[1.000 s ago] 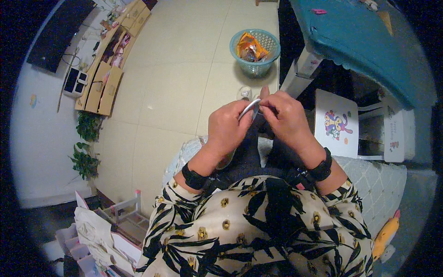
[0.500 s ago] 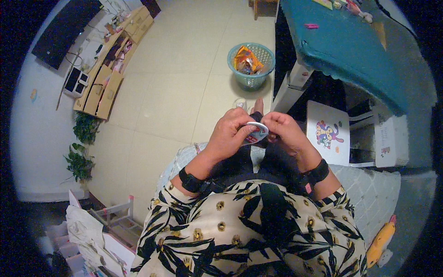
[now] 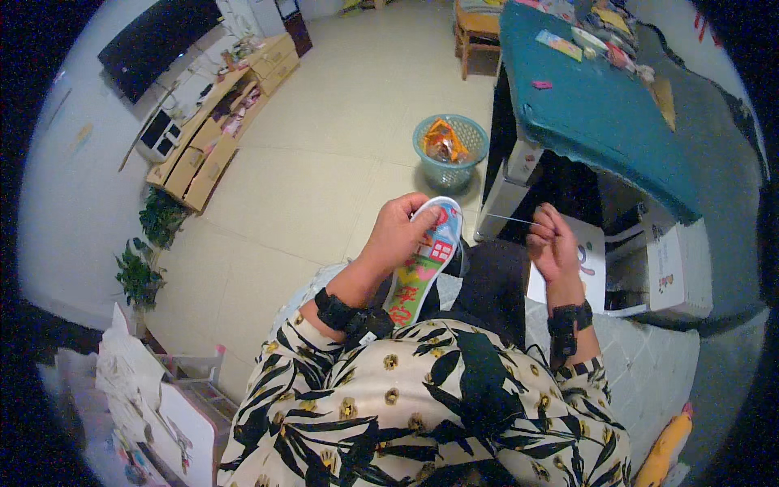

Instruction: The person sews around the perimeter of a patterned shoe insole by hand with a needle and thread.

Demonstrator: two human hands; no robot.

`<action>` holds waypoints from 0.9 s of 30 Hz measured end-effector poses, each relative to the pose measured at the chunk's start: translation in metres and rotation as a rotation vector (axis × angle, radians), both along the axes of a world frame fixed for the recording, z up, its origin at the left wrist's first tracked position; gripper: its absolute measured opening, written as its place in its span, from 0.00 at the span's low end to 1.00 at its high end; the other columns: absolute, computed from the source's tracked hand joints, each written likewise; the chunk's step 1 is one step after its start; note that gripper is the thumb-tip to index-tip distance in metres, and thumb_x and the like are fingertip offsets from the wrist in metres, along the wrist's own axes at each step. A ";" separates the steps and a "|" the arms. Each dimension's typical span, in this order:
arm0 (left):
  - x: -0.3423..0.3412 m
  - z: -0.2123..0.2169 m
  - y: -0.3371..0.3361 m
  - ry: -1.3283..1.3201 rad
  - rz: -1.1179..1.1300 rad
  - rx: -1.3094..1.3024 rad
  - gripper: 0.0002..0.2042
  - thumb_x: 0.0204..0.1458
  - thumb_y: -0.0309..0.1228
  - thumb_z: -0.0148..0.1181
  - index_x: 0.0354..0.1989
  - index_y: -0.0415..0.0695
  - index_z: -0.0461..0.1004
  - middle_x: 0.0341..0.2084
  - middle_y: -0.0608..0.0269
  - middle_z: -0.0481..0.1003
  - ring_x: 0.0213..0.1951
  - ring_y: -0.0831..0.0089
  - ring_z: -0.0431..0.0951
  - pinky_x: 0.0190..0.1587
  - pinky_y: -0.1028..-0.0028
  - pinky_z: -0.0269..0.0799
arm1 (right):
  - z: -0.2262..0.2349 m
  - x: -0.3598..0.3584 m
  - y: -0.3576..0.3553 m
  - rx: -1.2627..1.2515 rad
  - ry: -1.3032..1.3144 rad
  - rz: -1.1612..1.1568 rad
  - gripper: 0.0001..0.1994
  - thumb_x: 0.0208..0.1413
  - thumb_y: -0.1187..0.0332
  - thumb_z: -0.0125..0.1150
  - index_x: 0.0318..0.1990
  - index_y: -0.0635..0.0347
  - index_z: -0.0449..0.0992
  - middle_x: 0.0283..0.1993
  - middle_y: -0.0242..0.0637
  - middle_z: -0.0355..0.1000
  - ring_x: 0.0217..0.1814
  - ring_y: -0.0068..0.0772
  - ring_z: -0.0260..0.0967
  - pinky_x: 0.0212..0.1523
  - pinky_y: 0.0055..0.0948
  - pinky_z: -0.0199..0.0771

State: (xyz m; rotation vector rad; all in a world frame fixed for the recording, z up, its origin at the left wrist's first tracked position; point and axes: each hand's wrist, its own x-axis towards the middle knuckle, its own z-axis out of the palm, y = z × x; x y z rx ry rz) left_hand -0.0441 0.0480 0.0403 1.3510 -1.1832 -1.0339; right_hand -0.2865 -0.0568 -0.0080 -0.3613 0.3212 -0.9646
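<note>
Gripping one insole [image 3: 422, 264] near its upper end in the left hand [image 3: 396, 237], with the thumb pressed across the printed face and the other fingers mostly out of sight behind the left edge. Slanting down from that grasp toward the lap, well apart from the right-hand fingers and to their left. Pinching one pale thread [image 3: 507, 218] in the fingertips of the right hand [image 3: 558, 252], with the remaining fingers curled. Running straight from beside the insole's upper right edge to that pinch. Cannot tell the exact contact at the fingertips: too small to make out.

Counting two hands, one insole, one thread and two black wristbands [image 3: 331, 310]. Counting ahead one turquoise basket [image 3: 450, 174] with an orange packet [image 3: 444, 142] inside; rightward, one teal-topped table [image 3: 596, 105] and one white chair [image 3: 595, 284], partly covered from view by the right hand. Counting leftward two leafy plants [image 3: 138, 272], one black television [image 3: 158, 45] and one wooden cabinet [image 3: 199, 166].
</note>
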 end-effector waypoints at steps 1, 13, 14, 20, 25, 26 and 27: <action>0.003 -0.001 0.000 0.058 0.032 -0.014 0.10 0.50 0.34 0.49 0.27 0.40 0.70 0.20 0.69 0.70 0.20 0.84 0.67 0.22 0.83 0.65 | -0.006 -0.017 -0.003 0.032 0.073 -0.110 0.05 0.53 0.68 0.47 0.27 0.53 0.62 0.19 0.23 0.53 0.17 0.14 0.50 0.15 0.15 0.52; -0.006 0.009 0.003 0.599 -0.062 -0.078 0.10 0.53 0.39 0.43 0.29 0.44 0.64 0.18 0.69 0.65 0.16 0.81 0.62 0.18 0.82 0.59 | -0.049 -0.052 0.014 -0.167 0.772 -0.482 0.05 0.50 0.67 0.51 0.34 0.54 0.65 0.22 0.27 0.61 0.23 0.18 0.59 0.22 0.16 0.62; -0.005 0.003 0.000 0.644 -0.126 -0.081 0.11 0.53 0.39 0.42 0.27 0.45 0.62 0.17 0.69 0.64 0.15 0.80 0.61 0.18 0.82 0.58 | -0.034 -0.037 0.017 -0.317 0.758 -0.409 0.03 0.50 0.69 0.50 0.32 0.55 0.66 0.22 0.26 0.61 0.22 0.17 0.58 0.23 0.16 0.62; -0.007 -0.008 -0.028 1.042 -0.620 -0.007 0.09 0.50 0.37 0.39 0.24 0.47 0.58 0.15 0.66 0.60 0.13 0.77 0.57 0.17 0.78 0.54 | 0.059 0.047 0.033 -1.013 0.907 -0.257 0.04 0.46 0.74 0.53 0.31 0.63 0.70 0.25 0.30 0.65 0.26 0.22 0.62 0.28 0.21 0.64; -0.013 -0.020 -0.039 1.225 -0.549 0.162 0.12 0.50 0.41 0.37 0.28 0.47 0.63 0.13 0.68 0.57 0.12 0.76 0.57 0.17 0.78 0.53 | 0.085 0.086 0.025 -1.419 0.947 -0.414 0.05 0.42 0.75 0.53 0.30 0.63 0.72 0.26 0.41 0.66 0.29 0.38 0.65 0.31 0.29 0.65; -0.011 -0.024 -0.041 1.241 -0.526 0.187 0.13 0.50 0.42 0.37 0.29 0.47 0.63 0.13 0.68 0.57 0.12 0.76 0.57 0.18 0.78 0.53 | 0.086 0.090 0.023 -1.417 0.964 -0.402 0.05 0.42 0.75 0.54 0.29 0.62 0.72 0.26 0.40 0.66 0.29 0.37 0.65 0.31 0.29 0.65; -0.009 -0.028 -0.043 1.257 -0.505 0.210 0.14 0.49 0.43 0.37 0.30 0.47 0.64 0.13 0.68 0.57 0.12 0.76 0.58 0.19 0.78 0.54 | 0.085 0.093 0.022 -1.400 0.975 -0.378 0.05 0.42 0.75 0.54 0.29 0.62 0.72 0.26 0.40 0.66 0.29 0.37 0.65 0.31 0.29 0.65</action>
